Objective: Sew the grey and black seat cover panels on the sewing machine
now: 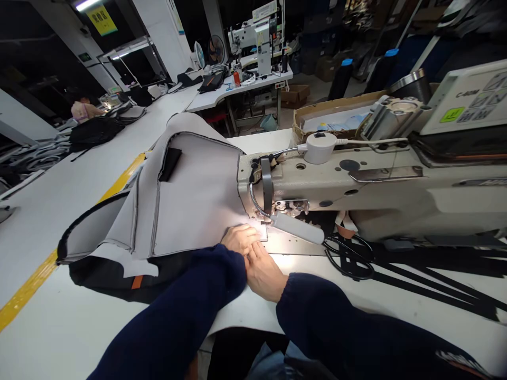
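A grey-lined fabric piece lies at the centre of the frame, spread leftward across the table, its lining facing up and its dark seams showing. A black section with an orange tab sits along its lower left edge, and the right end reaches in under the head of a sewing machine.

The left hand rests on the fabric's lower right corner, fingers bent, just beside the lit stitching area. The right hand is up against it, fingertips meeting the left fingers at the same edge; whether either hand pinches the cloth or only presses it, I cannot tell. Dark blue sleeves cover both arms.

Right of the hands, a grey lamp slants across the machine's front. Black straps run to the right edge of the frame. At upper right are a control panel and an open cardboard box.

Yellow tape crosses the table at left. At upper centre are a 2nd sewing machine and 2 fans; at upper left, 1 other person beside piled dark fabric.
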`<action>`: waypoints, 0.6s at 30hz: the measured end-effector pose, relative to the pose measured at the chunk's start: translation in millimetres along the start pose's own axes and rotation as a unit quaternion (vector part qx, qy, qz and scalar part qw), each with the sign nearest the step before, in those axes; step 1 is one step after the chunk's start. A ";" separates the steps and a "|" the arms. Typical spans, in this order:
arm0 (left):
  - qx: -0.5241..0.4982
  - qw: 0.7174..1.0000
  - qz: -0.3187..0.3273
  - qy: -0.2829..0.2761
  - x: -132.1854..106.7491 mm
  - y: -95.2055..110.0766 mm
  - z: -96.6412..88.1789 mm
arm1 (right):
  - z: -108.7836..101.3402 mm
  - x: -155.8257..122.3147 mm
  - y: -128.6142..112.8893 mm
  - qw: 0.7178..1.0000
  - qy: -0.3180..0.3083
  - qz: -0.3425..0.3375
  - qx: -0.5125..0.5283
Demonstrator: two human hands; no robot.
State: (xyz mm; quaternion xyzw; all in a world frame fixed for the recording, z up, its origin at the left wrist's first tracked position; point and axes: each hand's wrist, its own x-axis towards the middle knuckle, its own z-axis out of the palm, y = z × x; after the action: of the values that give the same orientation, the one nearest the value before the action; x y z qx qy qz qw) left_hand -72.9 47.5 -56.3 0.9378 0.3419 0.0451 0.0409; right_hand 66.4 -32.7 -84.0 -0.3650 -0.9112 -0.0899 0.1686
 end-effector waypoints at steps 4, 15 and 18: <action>0.017 1.000 0.004 -0.011 11.5 -8.2 -4.0 | 5.5 10.3 6.5 1.000 -0.001 0.002 -0.002; 0.032 0.998 -0.057 -0.014 37.3 -23.5 -5.2 | 11.7 24.7 19.5 0.997 -0.012 0.052 0.056; 0.038 0.998 -0.057 -0.011 38.4 -23.0 -5.1 | 13.4 23.7 19.3 0.997 0.005 0.054 0.060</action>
State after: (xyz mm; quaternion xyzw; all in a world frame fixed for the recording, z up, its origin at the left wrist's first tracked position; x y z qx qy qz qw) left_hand -58.8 90.0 -51.6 0.9182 0.3956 0.0196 0.0114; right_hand 60.6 0.1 -86.7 -0.4026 -0.8929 -0.0276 0.1995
